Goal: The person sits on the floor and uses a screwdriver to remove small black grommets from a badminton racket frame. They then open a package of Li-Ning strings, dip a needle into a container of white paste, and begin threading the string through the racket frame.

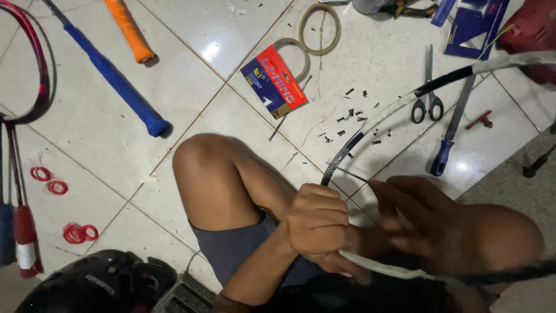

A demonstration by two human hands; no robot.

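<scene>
Spare rackets lay at the far left, a blue-handled racket and an orange grip beside them, out of the working space. At centre, the left hand was closed in a fist around the racket frame, bracing it over the raised knee. The right hand pinched a thin tool (a fine awl, apparently) against the rim. Small black grommets, scissors and a blue-handled screwdriver lay within reach on the tiled floor.

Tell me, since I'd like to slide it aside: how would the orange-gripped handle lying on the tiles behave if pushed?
The orange-gripped handle looks round, so it may roll on the glossy tiles. Its wrapped grip probably resists slipping in fingers. It seems stiff and light.
</scene>
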